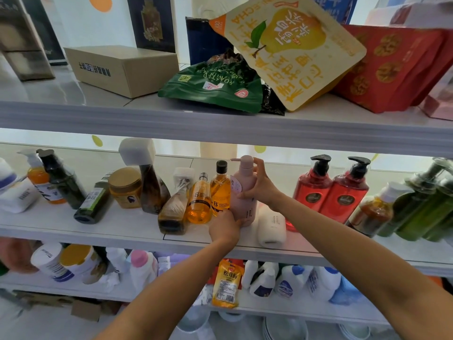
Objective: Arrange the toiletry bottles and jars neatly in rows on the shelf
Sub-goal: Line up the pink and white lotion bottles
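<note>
1. Middle shelf (103, 231): white, glossy, long flat board. It carries all the toiletries, and the row is uneven, with some bottles upright and several tipped or lying down.
2. 2 red pump bottles (331, 190): translucent plastic, black pumps, upright side by side, well right of the hands.
3. Pink pump bottle (245, 192): matte opaque plastic, tall cylinder with a rounded shoulder, upright near the middle of the shelf, touching the amber bottles on its left.
4. Right hand (261, 186): wrapped around the pink bottle's upper body, thumb on the label side, fingers closed around the back by the pump neck.
5. Left hand (224, 229): clamped at the pink bottle's base, near the shelf's front edge.
6. White bottle (272, 225): smooth, rounded, lying on its side just right of the pink bottle. Risk: a nudge from the right forearm could roll it off the front edge.
7. 2 amber bottles (213, 195): clear, slick, narrow, one black-capped. Risk: pushing the pink bottle left would likely topple them into the leaning brown bottle (174, 209).
8. Amber jar (125, 187): squat, wide gold lid, stable.
9. Risk: smooth plastic on a glossy shelf, so the base could slide if it is set down tilted.
</note>
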Demonstrator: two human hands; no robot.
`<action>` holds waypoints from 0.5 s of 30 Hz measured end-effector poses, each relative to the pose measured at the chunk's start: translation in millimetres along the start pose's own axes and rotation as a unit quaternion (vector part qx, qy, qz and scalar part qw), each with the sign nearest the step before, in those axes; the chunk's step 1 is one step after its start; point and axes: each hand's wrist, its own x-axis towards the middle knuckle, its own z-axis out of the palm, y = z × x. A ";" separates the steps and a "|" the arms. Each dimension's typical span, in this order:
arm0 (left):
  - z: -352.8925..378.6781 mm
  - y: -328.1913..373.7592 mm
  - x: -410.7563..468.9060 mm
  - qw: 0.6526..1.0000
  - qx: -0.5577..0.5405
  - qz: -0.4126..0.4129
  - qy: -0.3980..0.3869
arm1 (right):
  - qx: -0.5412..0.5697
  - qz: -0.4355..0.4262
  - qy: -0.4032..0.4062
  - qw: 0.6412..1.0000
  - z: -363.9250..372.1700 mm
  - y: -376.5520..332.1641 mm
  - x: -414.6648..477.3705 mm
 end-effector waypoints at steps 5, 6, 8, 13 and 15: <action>3.8 6.0 -2.4 0.999 0.022 -0.022 -0.034 | -0.036 0.049 -0.076 0.995 -13.1 8.9 -4.1; 4.5 6.8 -2.2 0.999 0.031 -0.022 -0.036 | -0.044 0.055 -0.078 0.994 -14.6 10.6 -4.7; 3.6 7.9 -1.3 0.998 0.046 -0.022 -0.037 | -0.057 0.061 -0.078 0.993 -16.5 14.3 -6.8; -1.5 7.8 3.1 0.993 0.103 0.025 -0.053 | -0.064 0.040 -0.042 0.996 -15.3 18.6 -10.5; -3.0 9.1 1.2 0.991 0.122 0.041 -0.048 | -0.065 0.034 -0.033 0.997 -16.2 18.9 -9.4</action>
